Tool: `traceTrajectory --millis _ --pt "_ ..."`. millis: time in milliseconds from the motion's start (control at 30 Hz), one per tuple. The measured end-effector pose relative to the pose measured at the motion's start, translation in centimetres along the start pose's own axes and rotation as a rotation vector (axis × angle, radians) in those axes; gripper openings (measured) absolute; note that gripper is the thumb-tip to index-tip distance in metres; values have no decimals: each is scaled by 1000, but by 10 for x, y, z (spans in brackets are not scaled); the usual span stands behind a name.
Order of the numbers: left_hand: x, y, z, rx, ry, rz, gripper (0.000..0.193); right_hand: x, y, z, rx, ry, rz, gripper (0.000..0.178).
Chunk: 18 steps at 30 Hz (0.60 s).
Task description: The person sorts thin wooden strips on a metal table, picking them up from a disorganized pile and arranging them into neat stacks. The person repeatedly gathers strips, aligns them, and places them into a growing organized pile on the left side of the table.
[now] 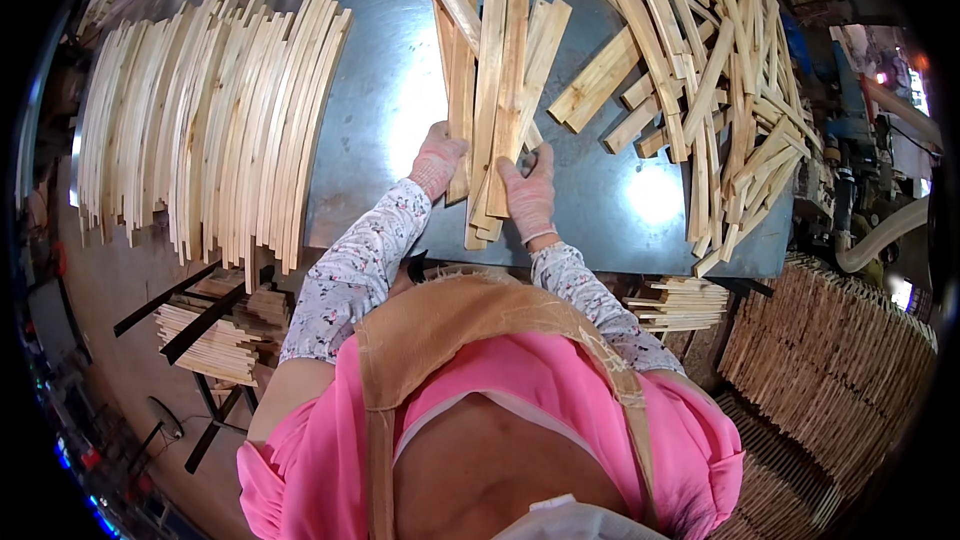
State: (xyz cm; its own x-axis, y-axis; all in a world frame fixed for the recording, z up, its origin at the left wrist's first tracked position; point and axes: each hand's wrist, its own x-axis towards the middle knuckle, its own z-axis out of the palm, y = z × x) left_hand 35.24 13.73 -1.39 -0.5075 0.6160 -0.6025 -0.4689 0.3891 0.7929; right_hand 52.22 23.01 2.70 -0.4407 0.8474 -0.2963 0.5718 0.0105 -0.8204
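Evidently my left hand and right hand flanked the loose wooden slats on the metal table, fingers against their edges, though whether they gripped I couldn't tell; the wood seemed light, stiff, perhaps splintery, best pinched by its long edges

Wooden strips lie heaped on the table (shiny, blue-grey).

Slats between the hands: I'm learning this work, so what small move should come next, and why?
I'd probably square up these slats between the left hand and right hand: several cross at angles and their ends are uneven, whereas the left row lies nearly parallel.
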Motion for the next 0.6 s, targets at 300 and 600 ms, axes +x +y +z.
traceTrajectory --millis 300,600 --pt "23 62 50 373 6 261 62 59 -3 -17 746 -238 376 59" --pt "-61 58 -45 606 448 105 53 27 -5 -82 49 -20 15 78"
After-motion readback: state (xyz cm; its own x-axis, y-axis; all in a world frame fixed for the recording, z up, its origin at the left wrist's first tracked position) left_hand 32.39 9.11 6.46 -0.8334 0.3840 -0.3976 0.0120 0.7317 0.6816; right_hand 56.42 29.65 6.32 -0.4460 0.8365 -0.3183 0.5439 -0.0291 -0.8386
